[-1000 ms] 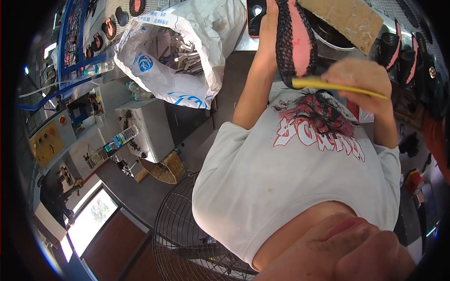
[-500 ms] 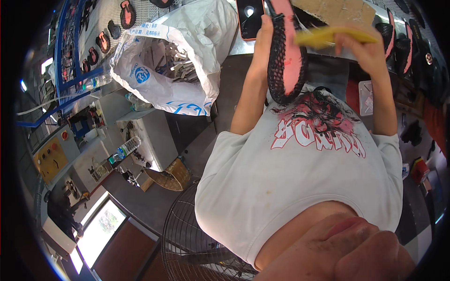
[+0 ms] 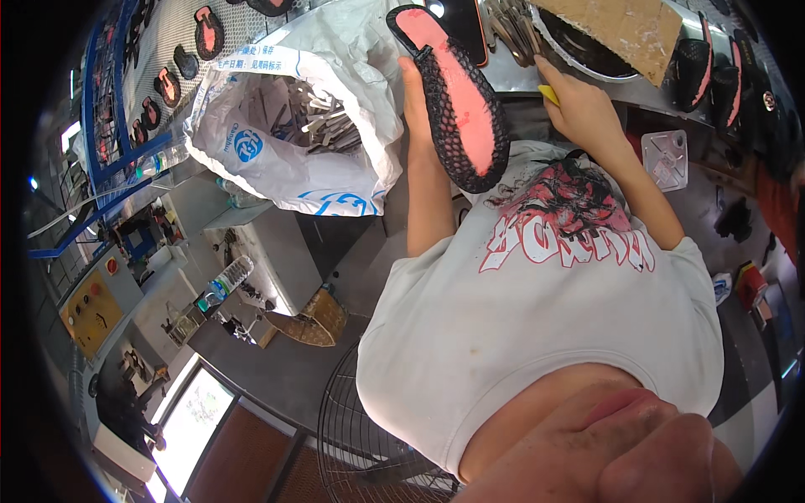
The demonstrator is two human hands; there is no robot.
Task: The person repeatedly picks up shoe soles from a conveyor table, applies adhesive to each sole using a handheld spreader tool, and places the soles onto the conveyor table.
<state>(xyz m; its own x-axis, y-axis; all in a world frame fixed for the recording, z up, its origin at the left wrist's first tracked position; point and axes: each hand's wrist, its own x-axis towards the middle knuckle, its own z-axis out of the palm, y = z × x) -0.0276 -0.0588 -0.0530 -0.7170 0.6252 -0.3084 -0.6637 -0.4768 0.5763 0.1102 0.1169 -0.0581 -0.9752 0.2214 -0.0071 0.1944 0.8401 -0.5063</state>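
My left hand (image 3: 413, 105) is closed round a black woven shoe (image 3: 470, 113) with a pink insole, held up with the insole showing. The thumb lies along the shoe's edge; the other fingers are hidden behind it. My right hand (image 3: 583, 105) reaches to the bench, its fingers at the near ends of a small pile of thin grey-brown strips (image 3: 513, 29). A yellow piece (image 3: 549, 95) pokes out of that hand, mostly covered by it, so its kind cannot be made out. Partly behind the shoe lies a phone (image 3: 472, 35) with an orange edge.
Left of the shoe stands a white bag (image 3: 298, 180) holding many thin strips. A mesh conveyor (image 3: 243, 29) with several shoes runs at the upper left. Cardboard (image 3: 625, 33) partly covers a dark round basin (image 3: 579, 50). More black shoes (image 3: 694, 75) stand at the right.
The shoe has moved left with my left hand. My right hand has moved left to the strips, and the yellow piece, fully out before, is now mostly hidden in it.
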